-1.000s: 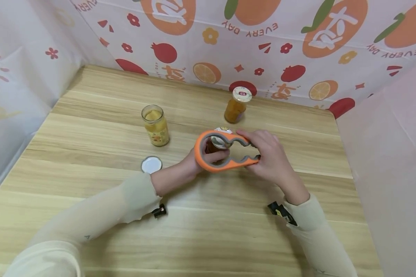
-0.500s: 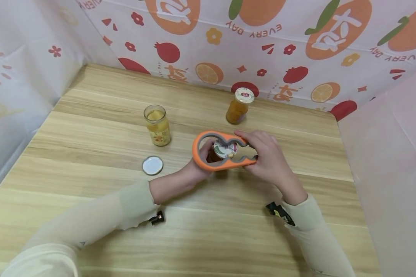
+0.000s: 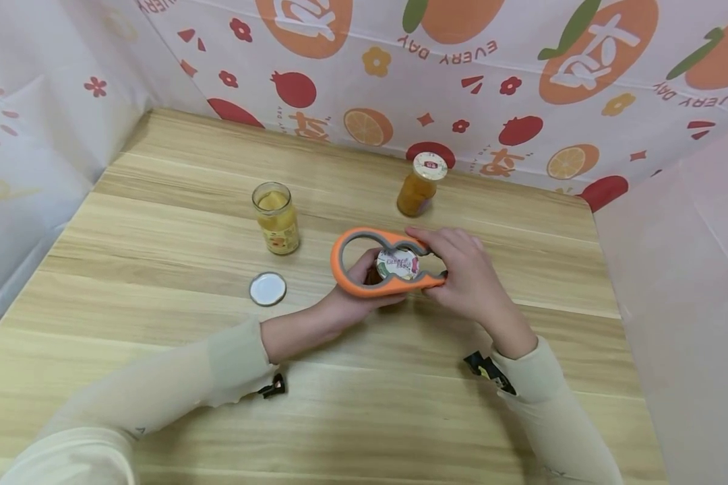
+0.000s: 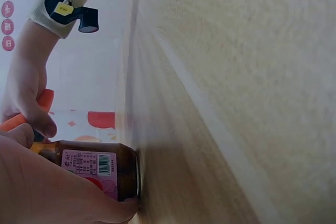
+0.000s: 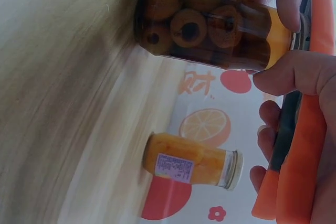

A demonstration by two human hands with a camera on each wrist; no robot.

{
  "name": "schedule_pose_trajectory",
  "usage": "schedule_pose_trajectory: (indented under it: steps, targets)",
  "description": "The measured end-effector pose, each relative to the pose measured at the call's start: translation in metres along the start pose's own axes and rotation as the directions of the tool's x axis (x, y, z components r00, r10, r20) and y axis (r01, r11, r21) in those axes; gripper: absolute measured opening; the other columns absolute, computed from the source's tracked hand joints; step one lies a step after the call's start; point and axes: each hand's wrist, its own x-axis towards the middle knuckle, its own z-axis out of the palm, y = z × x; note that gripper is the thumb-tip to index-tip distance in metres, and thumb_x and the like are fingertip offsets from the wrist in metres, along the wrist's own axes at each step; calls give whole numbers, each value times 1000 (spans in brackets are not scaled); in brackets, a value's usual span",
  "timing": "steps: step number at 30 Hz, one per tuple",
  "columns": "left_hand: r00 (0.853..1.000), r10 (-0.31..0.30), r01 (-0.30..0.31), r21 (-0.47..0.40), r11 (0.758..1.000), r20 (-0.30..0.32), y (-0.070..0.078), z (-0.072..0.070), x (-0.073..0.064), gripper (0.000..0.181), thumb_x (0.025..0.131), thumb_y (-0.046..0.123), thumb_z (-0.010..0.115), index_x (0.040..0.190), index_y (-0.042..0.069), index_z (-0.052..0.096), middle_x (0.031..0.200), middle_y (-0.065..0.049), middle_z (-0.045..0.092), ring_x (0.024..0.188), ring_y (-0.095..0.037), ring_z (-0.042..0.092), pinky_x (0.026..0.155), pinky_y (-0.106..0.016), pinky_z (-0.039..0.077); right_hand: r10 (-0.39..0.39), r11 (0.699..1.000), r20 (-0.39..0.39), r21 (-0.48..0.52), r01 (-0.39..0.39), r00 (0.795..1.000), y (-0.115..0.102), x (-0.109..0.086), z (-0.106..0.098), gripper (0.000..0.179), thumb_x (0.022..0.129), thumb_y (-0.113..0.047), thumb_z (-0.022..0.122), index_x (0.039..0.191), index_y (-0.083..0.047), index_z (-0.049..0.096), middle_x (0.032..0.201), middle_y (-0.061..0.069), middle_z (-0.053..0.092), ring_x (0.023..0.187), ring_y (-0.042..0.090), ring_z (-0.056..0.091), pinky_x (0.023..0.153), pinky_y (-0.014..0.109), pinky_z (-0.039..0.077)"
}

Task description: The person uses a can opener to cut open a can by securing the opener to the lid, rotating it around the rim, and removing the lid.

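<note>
My left hand [image 3: 346, 303] grips a glass jar of dark fruit around its side, base on the table; the dark pieces in the jar [image 5: 194, 27] show in the right wrist view. Its patterned white lid [image 3: 398, 263] sits within the smaller rounded notches of an orange and grey jar opener [image 3: 340, 269]. My right hand [image 3: 467, 273] holds both handles of that opener, its fingers curled around them. In the left wrist view, a pink label [image 4: 89, 167] on the jar faces the camera, and the left thumb [image 4: 21, 135] lies near the lid end.
An uncovered jar of yellow fruit [image 3: 279, 229] stands to the left, its loose white lid [image 3: 267, 289] lying on the wooden table [image 3: 364, 411] before it. Behind the hands stands a capped jar of orange fruit [image 3: 416, 194]. A fruit-print cloth [image 3: 315, 87] hangs along the back edge.
The jar in my left hand has moved right and nearer, so its lid has passed from the opener's large ring to the smaller notches. The opener has shifted slightly left.
</note>
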Motion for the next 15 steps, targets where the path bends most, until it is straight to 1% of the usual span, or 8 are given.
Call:
schedule_pose_trajectory:
  steps: [3, 6, 11, 13, 15]
  targets:
    - [1000, -3, 3, 0, 1000, 4, 0, 0, 0, 68, 88, 10, 77, 144, 17, 40, 145, 3, 49, 130, -16, 46, 110, -39, 39, 8, 1000, 27, -13, -8, 1000, -2, 1, -2, 81, 69, -10, 83, 143, -26, 55, 120, -1, 66, 110, 22, 54, 92, 48, 40]
    - [1000, -13, 13, -10, 1000, 4, 1, 0, -1, 68, 88, 11, 76, 145, 18, 40, 146, 5, 48, 131, -15, 46, 110, -38, 38, 30, 998, 67, -51, -26, 997, -5, 3, -6, 82, 68, -9, 82, 143, -27, 54, 121, -2, 65, 110, 21, 53, 93, 47, 41]
    - [1000, -28, 28, -45, 999, 8, 1, 0, -1, 71, 89, 13, 76, 147, 21, 38, 146, 8, 47, 130, -12, 47, 109, -36, 40, 69, 992, 137, -112, -53, 988, -10, 7, -11, 81, 72, -13, 81, 146, -28, 50, 124, -1, 63, 117, 23, 52, 97, 50, 42]
    - [999, -34, 34, -48, 998, 7, 1, 0, -1, 72, 88, 14, 77, 148, 22, 37, 145, 8, 47, 130, -11, 47, 109, -35, 40, 77, 988, 162, -145, -53, 984, -13, 8, -12, 82, 75, -15, 81, 148, -28, 48, 125, 2, 62, 118, 26, 52, 98, 52, 42]
    - [999, -33, 33, -46, 998, 12, 1, 0, -1, 73, 88, 14, 77, 149, 22, 37, 145, 8, 48, 129, -12, 48, 108, -35, 41, 82, 977, 189, -212, -41, 979, -16, 8, -12, 82, 78, -17, 79, 152, -27, 43, 126, 4, 61, 119, 28, 51, 100, 52, 41]
